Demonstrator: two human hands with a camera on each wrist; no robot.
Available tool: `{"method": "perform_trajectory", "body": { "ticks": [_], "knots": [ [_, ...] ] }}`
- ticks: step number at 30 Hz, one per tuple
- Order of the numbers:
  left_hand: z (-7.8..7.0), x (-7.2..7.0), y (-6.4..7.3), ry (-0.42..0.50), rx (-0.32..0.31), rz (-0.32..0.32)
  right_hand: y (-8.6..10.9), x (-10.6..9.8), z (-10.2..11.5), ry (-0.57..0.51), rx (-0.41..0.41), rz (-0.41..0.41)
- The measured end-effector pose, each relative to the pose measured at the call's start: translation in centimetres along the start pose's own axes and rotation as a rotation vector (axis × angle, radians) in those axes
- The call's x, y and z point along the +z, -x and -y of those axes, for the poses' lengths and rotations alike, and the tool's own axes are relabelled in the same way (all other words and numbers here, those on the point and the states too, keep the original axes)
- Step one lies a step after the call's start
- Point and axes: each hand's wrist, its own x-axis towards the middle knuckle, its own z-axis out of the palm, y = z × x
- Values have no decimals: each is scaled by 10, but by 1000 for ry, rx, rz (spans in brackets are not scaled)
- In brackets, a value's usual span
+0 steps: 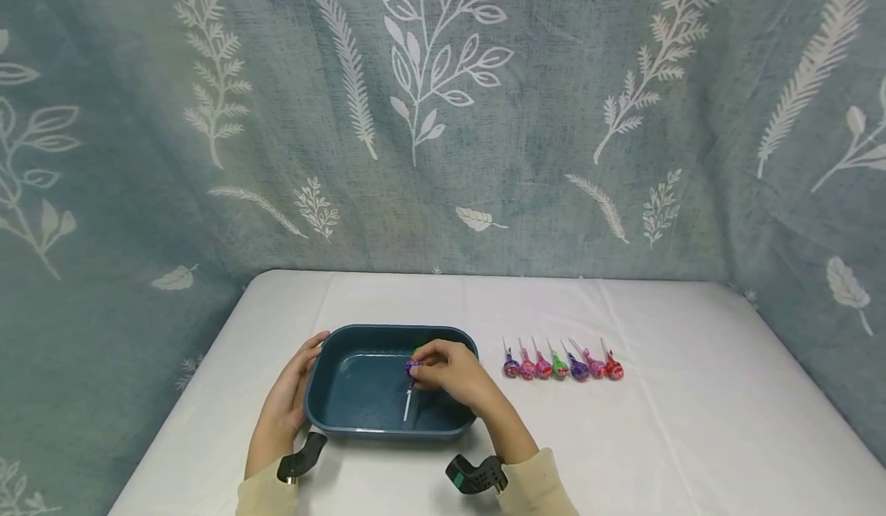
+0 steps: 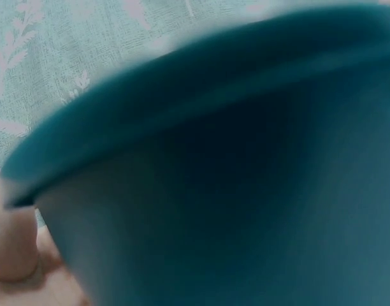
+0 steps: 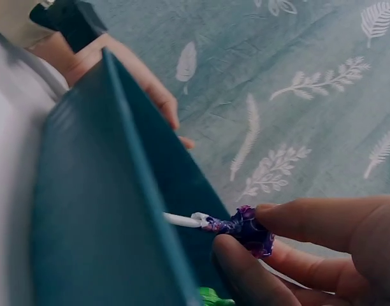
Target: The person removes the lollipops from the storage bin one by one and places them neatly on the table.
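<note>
A purple-wrapped lollipop [image 3: 249, 233] is pinched by its candy end between the thumb and fingers of my right hand [image 1: 450, 374]. Its white stick [image 1: 407, 407] points down toward the near side, inside the dark teal tray [image 1: 388, 430]. Beyond the right hand, a bit of green wrapper [image 3: 214, 297] shows in the tray, mostly hidden. My left hand [image 1: 287, 397] rests along the outside of the tray's left wall, its fingers fairly straight. Close up in the left wrist view, the tray wall [image 2: 182, 210] fills most of the picture, with part of the hand [image 2: 13, 245] under its rim.
Right of the tray, several wrapped lollipops [image 1: 559, 368] lie in a row, sticks pointing away; they are purple, pink, green and red. A white cloth [image 1: 692, 424] covers the table. Behind it hangs a blue-green leaf-patterned curtain [image 1: 540, 116].
</note>
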Motion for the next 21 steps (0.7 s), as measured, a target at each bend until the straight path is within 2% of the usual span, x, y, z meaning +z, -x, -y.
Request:
{"method": "perform_trajectory", "body": {
  "ticks": [9,21],
  "knots": [
    [-2,2,2,20,-14,-10,5,-22,7,-38,-6,-62],
    [-1,2,1,16,-16,-12,13,-63,9,-119,34,-228]
  ]
}}
